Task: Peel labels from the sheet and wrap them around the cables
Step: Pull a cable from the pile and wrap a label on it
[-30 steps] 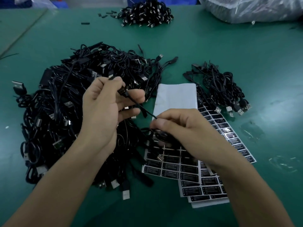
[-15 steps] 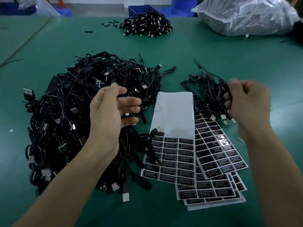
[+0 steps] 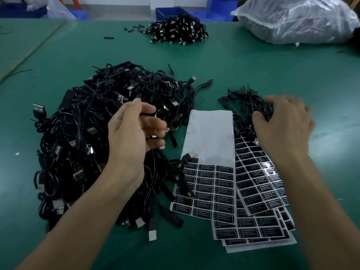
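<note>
Sorting black USB leads at a green table (image 3: 253,65), a person works with both bare hands over a spread of label sheets. The left hand (image 3: 132,139), at 9 o'clock of the frame's centre, hovers above the large heap of cables (image 3: 81,145), its fingers curled round a black cable (image 3: 150,114) that runs between thumb and fingers. The right hand (image 3: 286,129), at 3 o'clock, is lowered onto a small bunch of cables (image 3: 251,106) with fingers bent over it; motion blur makes it impossible to say whether the hand grips the bunch or merely rests on it.

Between the hands, towards 5 o'clock, lies the top label sheet (image 3: 210,133), its upper part bare white backing and its lower rows filled with black labels (image 3: 224,189) reading "LED CONTROLLER". More sheets (image 3: 259,184) fan out beneath it towards 4 o'clock. A USB plug (image 3: 190,155) from the large heap rests on the top sheet's left edge, just above the first row of labels.

At 12 o'clock, well apart from the work area, sits another pile of cables (image 3: 179,30) in front of a blue bin (image 3: 167,11). A clear plastic bag (image 3: 296,20) of dark goods fills the 1 o'clock corner.
</note>
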`<action>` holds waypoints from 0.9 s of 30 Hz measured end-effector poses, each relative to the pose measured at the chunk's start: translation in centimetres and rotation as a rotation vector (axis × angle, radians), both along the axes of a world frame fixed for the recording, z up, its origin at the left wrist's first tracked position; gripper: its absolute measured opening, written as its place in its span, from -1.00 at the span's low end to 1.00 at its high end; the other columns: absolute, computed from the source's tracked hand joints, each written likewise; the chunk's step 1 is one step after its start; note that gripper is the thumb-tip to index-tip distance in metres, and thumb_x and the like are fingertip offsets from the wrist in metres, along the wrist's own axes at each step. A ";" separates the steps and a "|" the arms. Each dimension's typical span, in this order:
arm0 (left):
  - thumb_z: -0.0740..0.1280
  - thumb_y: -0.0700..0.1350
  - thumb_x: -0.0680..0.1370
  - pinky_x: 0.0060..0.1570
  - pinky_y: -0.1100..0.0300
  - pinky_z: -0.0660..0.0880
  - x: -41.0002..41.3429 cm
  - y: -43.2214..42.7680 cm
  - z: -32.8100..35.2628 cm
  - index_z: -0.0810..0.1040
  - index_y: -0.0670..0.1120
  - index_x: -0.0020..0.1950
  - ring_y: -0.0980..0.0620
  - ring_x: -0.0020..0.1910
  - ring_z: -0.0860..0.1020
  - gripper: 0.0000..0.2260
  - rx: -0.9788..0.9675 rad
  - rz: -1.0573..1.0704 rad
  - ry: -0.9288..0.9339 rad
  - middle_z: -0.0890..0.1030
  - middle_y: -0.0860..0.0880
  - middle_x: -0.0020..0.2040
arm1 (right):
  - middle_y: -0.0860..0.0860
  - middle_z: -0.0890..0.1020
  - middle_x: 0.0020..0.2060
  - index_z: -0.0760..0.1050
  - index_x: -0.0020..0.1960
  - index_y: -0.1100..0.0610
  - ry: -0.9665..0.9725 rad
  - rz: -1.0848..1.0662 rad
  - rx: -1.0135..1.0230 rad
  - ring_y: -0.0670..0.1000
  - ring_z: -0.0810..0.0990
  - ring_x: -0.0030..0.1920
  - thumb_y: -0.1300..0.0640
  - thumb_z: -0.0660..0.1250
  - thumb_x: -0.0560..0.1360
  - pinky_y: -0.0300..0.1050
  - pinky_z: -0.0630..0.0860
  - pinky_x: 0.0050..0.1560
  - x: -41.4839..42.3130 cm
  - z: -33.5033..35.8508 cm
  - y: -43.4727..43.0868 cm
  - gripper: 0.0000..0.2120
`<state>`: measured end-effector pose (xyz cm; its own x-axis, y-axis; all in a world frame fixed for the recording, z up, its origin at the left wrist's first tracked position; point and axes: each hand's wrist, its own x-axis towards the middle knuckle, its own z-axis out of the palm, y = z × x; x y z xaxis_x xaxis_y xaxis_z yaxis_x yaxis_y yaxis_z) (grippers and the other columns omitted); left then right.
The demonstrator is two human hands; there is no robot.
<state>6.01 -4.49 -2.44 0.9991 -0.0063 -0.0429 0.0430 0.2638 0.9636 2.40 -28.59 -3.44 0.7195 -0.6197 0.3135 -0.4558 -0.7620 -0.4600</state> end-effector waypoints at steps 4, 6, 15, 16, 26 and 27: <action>0.13 -0.02 0.72 -0.46 0.23 0.49 0.0 -0.1 -0.1 0.55 -0.09 -0.15 0.06 -0.45 0.53 -0.66 -0.008 0.013 -0.003 0.59 -0.01 -0.43 | 0.10 0.58 0.19 0.59 0.25 0.06 -0.008 0.206 -0.024 0.16 0.48 0.22 0.06 0.33 0.57 0.09 0.39 0.29 0.3 0.7 4.1 -0.73; 0.13 -0.01 0.72 -0.46 0.24 0.48 -0.1 -0.1 -0.1 0.55 -0.08 -0.17 0.07 -0.45 0.53 -0.65 -0.013 0.020 -0.008 0.58 -0.01 -0.44 | 0.05 0.64 0.11 0.60 0.22 0.09 0.041 0.397 0.061 0.04 0.58 0.08 0.07 0.32 0.60 0.02 0.52 0.21 0.7 0.3 6.5 -0.77; 0.11 -0.03 0.71 -0.46 0.25 0.44 0.1 -0.1 -0.4 0.51 -0.02 -0.28 0.11 -0.44 0.46 -0.61 -0.052 0.078 -0.029 0.51 0.06 -0.44 | 0.05 0.52 -0.03 0.39 0.15 0.11 0.196 0.495 0.158 0.11 0.46 -0.11 0.00 0.31 0.58 -0.02 0.38 -0.18 3.6 -2.2 12.2 -0.76; 0.12 -0.04 0.71 -0.44 0.25 0.44 0.1 -0.1 -0.5 0.51 -0.01 -0.28 0.12 -0.42 0.45 -0.61 -0.056 0.087 -0.026 0.51 0.06 -0.43 | 0.05 0.49 -0.02 0.33 0.18 0.09 0.127 0.489 0.182 0.12 0.43 -0.11 0.01 0.31 0.58 0.00 0.34 -0.18 3.8 -2.3 12.5 -0.73; 0.13 -0.06 0.70 -0.41 0.26 0.44 0.2 -0.2 -0.6 0.49 -0.01 -0.25 0.17 -0.39 0.45 -0.65 -0.057 0.119 -0.001 0.50 0.10 -0.40 | -0.01 0.65 -0.04 0.64 0.01 0.09 -0.016 0.460 0.326 -0.01 0.59 -0.11 0.21 0.29 0.56 -0.08 0.54 -0.12 5.6 -2.7 11.6 -0.85; 0.13 -0.06 0.70 -0.40 0.26 0.45 0.3 -0.2 -0.6 0.49 -0.01 -0.25 0.17 -0.38 0.45 -0.66 -0.050 0.114 -0.002 0.50 0.10 -0.40 | -0.06 0.66 -0.11 0.66 -0.01 0.07 -0.080 0.434 0.377 -0.09 0.59 -0.17 0.21 0.30 0.57 -0.16 0.54 -0.14 5.6 -2.7 11.4 -0.84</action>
